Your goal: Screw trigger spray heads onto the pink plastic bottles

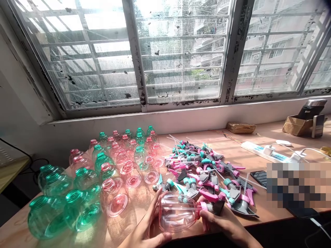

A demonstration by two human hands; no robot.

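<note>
— Sunlit wooden table [258, 137] under a wide, grimy window [181, 51], is that right?

— Yes. The table fills the lower half of the frame and the window runs across the whole top.

— Where is the pink bottle [178, 213]?

— At the bottom centre, lying on its side just above the table's near edge, held between both hands. Its neck points toward the right of the frame.

— What is the left hand [144, 230] doing?

— It is curled round the bottle's base. The fingers reach up along the far side and the thumb lies underneath, so it has a closed hold.

— And the right hand [224, 225]?

— Its fingers are closed about the spray head [210, 206], a pink collar with a grey trigger, which sits at the bottle's neck. I cannot tell whether the collar is screwed fully home.

— What else is about?

— A crowd of green and pink bottles [103, 172] stands uncapped across the left of the frame. A heap of spray heads [207, 172] in pink, teal and grey lies in the centre, just behind the hands. Right of the heap lies a dark phone [260, 177]. Farther back is a white power strip [261, 151] with plugs in it. A cardboard box [296, 125] sits at the far right under the sill.
</note>
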